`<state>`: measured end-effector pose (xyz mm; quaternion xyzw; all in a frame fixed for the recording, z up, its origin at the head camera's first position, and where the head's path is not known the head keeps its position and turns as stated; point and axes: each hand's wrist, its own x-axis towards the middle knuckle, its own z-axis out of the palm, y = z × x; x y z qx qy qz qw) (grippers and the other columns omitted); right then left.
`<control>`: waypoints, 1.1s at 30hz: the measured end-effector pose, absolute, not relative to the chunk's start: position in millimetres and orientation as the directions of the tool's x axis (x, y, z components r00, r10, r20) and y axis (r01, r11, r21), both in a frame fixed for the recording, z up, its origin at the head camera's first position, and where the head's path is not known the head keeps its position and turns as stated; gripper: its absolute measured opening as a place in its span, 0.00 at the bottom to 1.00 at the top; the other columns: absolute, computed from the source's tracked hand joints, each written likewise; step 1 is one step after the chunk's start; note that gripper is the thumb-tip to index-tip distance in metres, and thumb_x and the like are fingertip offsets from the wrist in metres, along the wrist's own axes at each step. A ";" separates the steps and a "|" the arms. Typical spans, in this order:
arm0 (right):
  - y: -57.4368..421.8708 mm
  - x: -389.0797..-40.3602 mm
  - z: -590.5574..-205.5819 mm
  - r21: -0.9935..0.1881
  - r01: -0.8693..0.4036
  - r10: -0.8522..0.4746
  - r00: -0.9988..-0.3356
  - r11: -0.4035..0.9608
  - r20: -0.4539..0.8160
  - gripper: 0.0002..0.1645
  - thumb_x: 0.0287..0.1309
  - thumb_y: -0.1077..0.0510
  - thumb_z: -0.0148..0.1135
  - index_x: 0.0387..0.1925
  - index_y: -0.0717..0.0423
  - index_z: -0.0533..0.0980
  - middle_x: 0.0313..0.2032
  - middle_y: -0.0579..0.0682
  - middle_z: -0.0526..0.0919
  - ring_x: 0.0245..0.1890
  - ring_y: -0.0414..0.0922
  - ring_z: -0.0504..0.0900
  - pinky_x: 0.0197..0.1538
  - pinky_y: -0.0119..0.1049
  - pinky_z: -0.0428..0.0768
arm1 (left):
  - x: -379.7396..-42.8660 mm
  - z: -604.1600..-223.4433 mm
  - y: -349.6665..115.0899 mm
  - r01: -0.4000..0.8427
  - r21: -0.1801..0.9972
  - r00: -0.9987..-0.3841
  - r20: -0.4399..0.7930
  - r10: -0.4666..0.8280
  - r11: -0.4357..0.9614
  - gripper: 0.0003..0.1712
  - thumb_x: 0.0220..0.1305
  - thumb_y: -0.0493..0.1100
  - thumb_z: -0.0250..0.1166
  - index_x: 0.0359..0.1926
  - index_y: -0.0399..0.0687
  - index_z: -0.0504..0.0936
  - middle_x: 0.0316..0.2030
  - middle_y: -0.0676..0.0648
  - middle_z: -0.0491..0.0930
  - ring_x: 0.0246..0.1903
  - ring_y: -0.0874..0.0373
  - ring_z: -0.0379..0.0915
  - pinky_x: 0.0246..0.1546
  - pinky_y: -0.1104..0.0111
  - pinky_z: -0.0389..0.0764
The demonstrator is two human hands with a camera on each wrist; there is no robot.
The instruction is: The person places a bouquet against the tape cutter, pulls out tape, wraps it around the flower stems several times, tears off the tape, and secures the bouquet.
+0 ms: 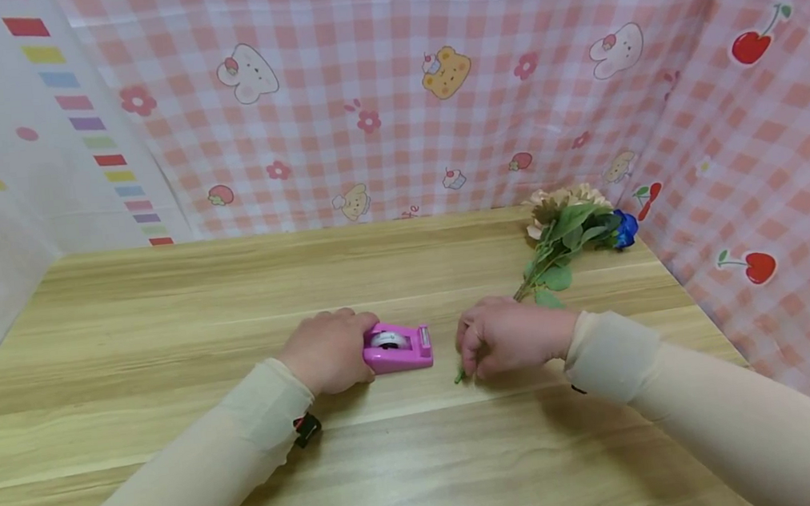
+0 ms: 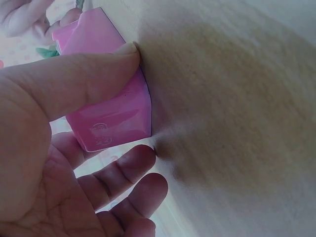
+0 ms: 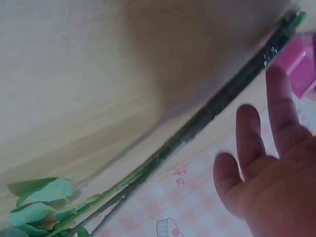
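Note:
My left hand (image 1: 327, 352) grips the back end of a pink tape dispenser (image 1: 403, 359) standing on the table. The thumb lies along the dispenser's side in the left wrist view, with the other fingers on its far side. A roll of tape (image 1: 388, 340) sits in it. Just to the right, my right hand (image 1: 513, 336) holds the lower stems of a bunch of flowers, and a green stem tip (image 1: 459, 377) shows below its fingers. Shiny patches mark the bundled stems (image 3: 187, 128) in the right wrist view; where the thumb pinches is hidden.
Blooms of the bunch, cream flowers (image 1: 577, 196) and a blue rose (image 1: 623, 229), lie with green leaves at the table's back right. Pink checked cloth (image 1: 360, 72) closes off the back and right sides. The wooden table (image 1: 164, 306) stretches left and forward.

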<state>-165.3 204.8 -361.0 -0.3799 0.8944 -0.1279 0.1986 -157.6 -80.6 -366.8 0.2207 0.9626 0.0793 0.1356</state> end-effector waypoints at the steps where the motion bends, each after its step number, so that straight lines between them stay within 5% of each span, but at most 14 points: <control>1: 203.5 -165.0 -362.4 -0.370 -0.633 -0.728 -0.639 0.681 -0.247 0.11 0.55 0.56 0.77 0.29 0.31 0.87 0.43 0.30 0.82 0.53 0.42 0.76 0.68 0.54 0.67 | -157.5 -366.6 -80.5 0.403 0.212 -0.866 -0.227 0.446 0.890 0.38 0.56 0.52 0.80 0.67 0.51 0.78 0.55 0.45 0.84 0.53 0.44 0.81 0.61 0.48 0.79; 9: 197.7 -159.7 -370.4 -0.268 -0.643 -0.694 -0.694 0.717 -0.192 0.12 0.54 0.57 0.79 0.33 0.32 0.88 0.41 0.34 0.82 0.53 0.45 0.75 0.68 0.55 0.66 | -156.9 -365.5 -80.4 0.399 0.214 -0.866 -0.231 0.443 0.892 0.39 0.56 0.52 0.80 0.68 0.51 0.78 0.56 0.45 0.84 0.53 0.44 0.81 0.61 0.48 0.79; 23: 193.3 -155.4 -373.5 -0.135 -0.707 -0.719 -0.686 0.695 -0.111 0.07 0.56 0.55 0.78 0.37 0.39 0.89 0.39 0.37 0.88 0.50 0.46 0.81 0.66 0.53 0.69 | -157.6 -366.3 -80.3 0.404 0.209 -0.867 -0.223 0.445 0.891 0.39 0.56 0.52 0.80 0.67 0.51 0.78 0.56 0.45 0.84 0.54 0.44 0.81 0.62 0.48 0.79; 33: 183.5 -150.6 -370.9 -0.080 -0.729 -0.729 -0.660 0.680 -0.181 0.12 0.63 0.62 0.68 0.38 0.39 0.87 0.40 0.38 0.87 0.52 0.45 0.80 0.71 0.53 0.65 | -157.3 -366.0 -80.8 0.401 0.209 -0.868 -0.225 0.443 0.892 0.38 0.56 0.51 0.80 0.66 0.51 0.79 0.54 0.45 0.84 0.52 0.45 0.81 0.60 0.48 0.80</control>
